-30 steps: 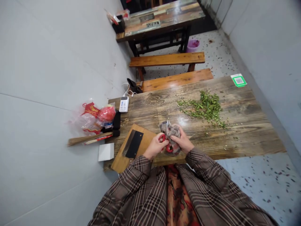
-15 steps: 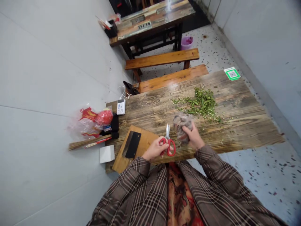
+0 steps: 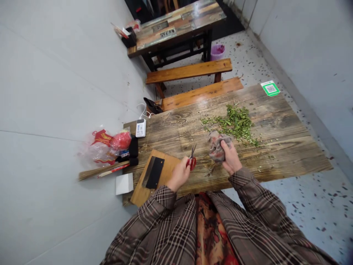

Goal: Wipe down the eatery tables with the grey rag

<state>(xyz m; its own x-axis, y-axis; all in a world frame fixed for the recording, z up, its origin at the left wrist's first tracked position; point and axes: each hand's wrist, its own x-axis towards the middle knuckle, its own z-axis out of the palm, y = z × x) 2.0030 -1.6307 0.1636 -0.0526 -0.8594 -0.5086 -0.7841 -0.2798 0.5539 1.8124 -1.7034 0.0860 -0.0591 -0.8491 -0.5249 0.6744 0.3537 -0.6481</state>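
On the near edge of the weathered wooden bench [image 3: 275, 121], just right of the pale wooden cutting board [image 3: 168, 163] with its flat black cleaver [image 3: 153, 172], the left hand [image 3: 179, 175] has its fingers closed around the red handles of a pair of steel-bladed scissors [image 3: 191, 157], blades slightly parted and pointing away from the person. Near it to the right, the right hand [image 3: 230, 159] clenches a crumpled grey-and-pink rag [image 3: 216, 143], which sits between the scissor tips and the scattered heap of chopped green vegetable pieces [image 3: 234, 123].
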